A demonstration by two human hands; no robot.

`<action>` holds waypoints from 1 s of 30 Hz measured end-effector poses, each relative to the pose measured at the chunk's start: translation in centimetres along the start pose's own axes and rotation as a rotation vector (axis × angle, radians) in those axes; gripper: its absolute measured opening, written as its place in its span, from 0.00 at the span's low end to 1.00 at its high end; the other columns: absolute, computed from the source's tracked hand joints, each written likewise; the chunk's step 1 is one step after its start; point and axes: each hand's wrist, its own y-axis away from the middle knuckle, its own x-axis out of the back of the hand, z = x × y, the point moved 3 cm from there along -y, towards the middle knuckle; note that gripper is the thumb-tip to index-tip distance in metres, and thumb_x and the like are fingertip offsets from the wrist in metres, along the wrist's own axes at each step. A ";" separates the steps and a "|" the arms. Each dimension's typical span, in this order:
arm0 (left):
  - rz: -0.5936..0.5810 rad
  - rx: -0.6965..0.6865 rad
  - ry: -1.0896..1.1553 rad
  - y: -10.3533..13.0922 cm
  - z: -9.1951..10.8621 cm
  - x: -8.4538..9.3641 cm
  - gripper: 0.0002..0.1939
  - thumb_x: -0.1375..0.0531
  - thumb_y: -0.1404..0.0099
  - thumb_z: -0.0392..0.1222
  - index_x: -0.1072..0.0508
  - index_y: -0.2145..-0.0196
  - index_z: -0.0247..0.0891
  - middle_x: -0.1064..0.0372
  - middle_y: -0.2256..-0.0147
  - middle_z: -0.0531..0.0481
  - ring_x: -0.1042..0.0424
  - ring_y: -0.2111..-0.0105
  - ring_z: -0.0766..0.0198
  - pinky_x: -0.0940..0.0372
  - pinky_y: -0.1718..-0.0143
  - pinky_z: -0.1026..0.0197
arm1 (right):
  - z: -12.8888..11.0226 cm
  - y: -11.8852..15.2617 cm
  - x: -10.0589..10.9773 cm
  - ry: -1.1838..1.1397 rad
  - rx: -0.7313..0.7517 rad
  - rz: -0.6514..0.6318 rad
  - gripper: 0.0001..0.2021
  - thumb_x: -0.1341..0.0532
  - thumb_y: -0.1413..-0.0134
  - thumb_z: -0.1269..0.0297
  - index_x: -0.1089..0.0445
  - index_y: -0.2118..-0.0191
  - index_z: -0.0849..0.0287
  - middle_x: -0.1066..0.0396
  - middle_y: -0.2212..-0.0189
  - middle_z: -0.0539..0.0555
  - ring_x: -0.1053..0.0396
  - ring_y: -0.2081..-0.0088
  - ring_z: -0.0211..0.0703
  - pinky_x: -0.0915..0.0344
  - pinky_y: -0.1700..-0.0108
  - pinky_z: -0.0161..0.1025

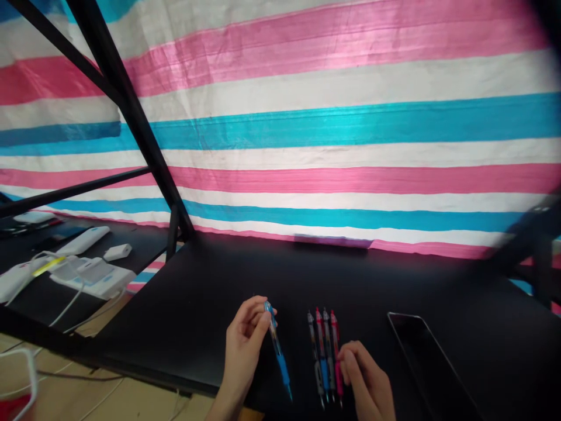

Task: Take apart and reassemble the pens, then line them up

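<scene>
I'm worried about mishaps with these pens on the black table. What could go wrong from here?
- The left hand holds the blue pen only near its upper end, so it might pivot or slip.
- The right hand is right at the pink pen, the last in a tight row of four; a nudge could push the other pens askew.
- The phone lies just right of that hand and could get bumped.
</scene>
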 end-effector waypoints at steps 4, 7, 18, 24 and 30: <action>-0.007 0.005 -0.018 -0.3 0.3 0.0 0.16 0.32 0.41 0.48 0.25 0.57 0.40 0.22 0.67 0.48 0.26 0.71 0.62 0.31 0.67 0.62 | -0.2 -0.1 0.2 0.021 0.000 0.004 0.22 0.46 0.34 0.47 0.36 0.74 0.56 0.43 0.80 0.47 0.43 0.79 0.38 0.44 0.76 0.33; -0.022 -0.002 -0.016 -0.6 0.8 0.0 0.17 0.32 0.41 0.47 0.26 0.56 0.41 0.22 0.66 0.48 0.26 0.72 0.63 0.31 0.67 0.61 | -0.3 0.1 0.2 0.031 0.013 0.003 0.22 0.46 0.33 0.48 0.36 0.75 0.56 0.44 0.80 0.47 0.44 0.79 0.38 0.44 0.77 0.33; -0.075 0.003 -0.047 -2.2 1.7 0.7 0.19 0.32 0.41 0.46 0.28 0.54 0.40 0.22 0.66 0.47 0.25 0.71 0.62 0.31 0.68 0.61 | -0.6 0.1 0.0 0.003 0.001 0.066 0.21 0.44 0.36 0.48 0.36 0.76 0.56 0.45 0.80 0.46 0.46 0.78 0.37 0.45 0.77 0.33; -0.099 -0.051 -0.140 -4.0 2.8 1.7 0.15 0.32 0.42 0.47 0.26 0.60 0.39 0.22 0.68 0.46 0.24 0.69 0.60 0.31 0.67 0.60 | -0.8 0.1 -0.1 -0.003 0.011 0.094 0.22 0.43 0.36 0.48 0.36 0.77 0.56 0.47 0.81 0.46 0.47 0.79 0.37 0.46 0.78 0.32; -0.178 -0.012 -0.180 -5.3 3.2 2.1 0.17 0.32 0.42 0.48 0.27 0.58 0.39 0.22 0.68 0.46 0.25 0.72 0.60 0.31 0.68 0.58 | -0.4 0.0 0.2 0.017 0.011 0.014 0.21 0.44 0.35 0.49 0.35 0.75 0.56 0.45 0.81 0.46 0.45 0.79 0.38 0.44 0.78 0.33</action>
